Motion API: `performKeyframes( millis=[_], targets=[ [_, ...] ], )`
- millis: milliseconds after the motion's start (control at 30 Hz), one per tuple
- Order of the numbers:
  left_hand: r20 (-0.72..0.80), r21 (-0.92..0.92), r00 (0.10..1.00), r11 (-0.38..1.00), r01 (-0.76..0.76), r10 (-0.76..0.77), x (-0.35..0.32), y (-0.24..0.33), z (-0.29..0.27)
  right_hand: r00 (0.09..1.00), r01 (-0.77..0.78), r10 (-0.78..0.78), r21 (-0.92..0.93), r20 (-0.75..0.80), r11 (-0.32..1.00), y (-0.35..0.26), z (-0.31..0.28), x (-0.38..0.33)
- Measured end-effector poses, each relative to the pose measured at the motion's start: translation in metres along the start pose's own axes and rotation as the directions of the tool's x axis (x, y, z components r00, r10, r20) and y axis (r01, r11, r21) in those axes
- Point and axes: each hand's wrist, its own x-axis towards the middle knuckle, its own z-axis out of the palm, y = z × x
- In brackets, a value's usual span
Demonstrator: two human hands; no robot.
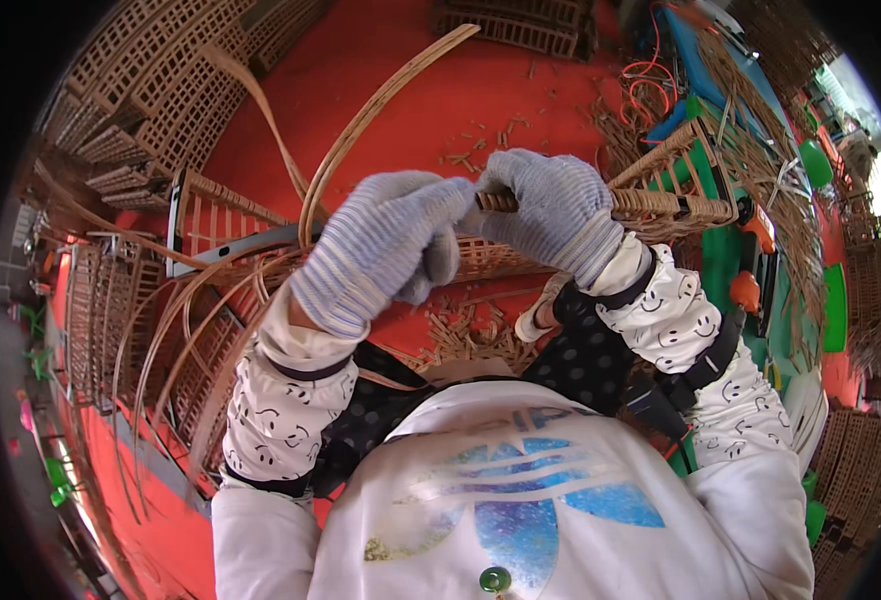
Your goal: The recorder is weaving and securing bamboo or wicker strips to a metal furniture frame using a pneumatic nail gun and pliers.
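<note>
A long frame wrapped and laced with brown wicker strips (650, 204) lies across in front of me, a grey metal bar (250, 246) showing at its left end. My right hand (550, 205), in a striped grey-blue knit glove, is closed around the wrapped rail. Close against its fingertips is my left hand (390, 240), gloved alike, its fingers curled and pressed together; what they grip is hidden. Long pale wicker strips (365, 105) arch up beside the left hand. More loose strips (175, 330) hang in loops left of the frame.
Slatted brown wicker panels (150, 75) are stacked at the far left, with another stack (515, 25) at the far middle. Cut scraps (470, 335) litter the red floor (290, 85). Bundled strips (780, 200), an orange-handled tool (745, 290) and a coiled orange hose (650, 90) lie right.
</note>
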Motion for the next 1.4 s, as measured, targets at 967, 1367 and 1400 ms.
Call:
performKeyframes(
  millis=[967, 1367, 1400],
  targets=[
    [0.046, 0.427, 0.999, 0.903, -0.042, 0.025, 0.075, 0.003, -0.009, 0.926, 0.142, -0.094, 0.107, -0.366, 0.984, 0.031, -0.016, -0.021],
    [0.115, 0.408, 0.99, 0.904, -0.125, 0.085, 0.074, -0.005, -0.012, 0.185, -0.979, 0.955, -0.124, -0.23, 0.16, 0.328, -0.06, -0.213],
    [0.088, 0.397, 0.995, 0.915, -0.068, 0.036, 0.07, -0.006, -0.011, 0.285, -0.959, 0.903, -0.106, -0.321, 0.264, 0.34, -0.056, -0.215]
  ],
)
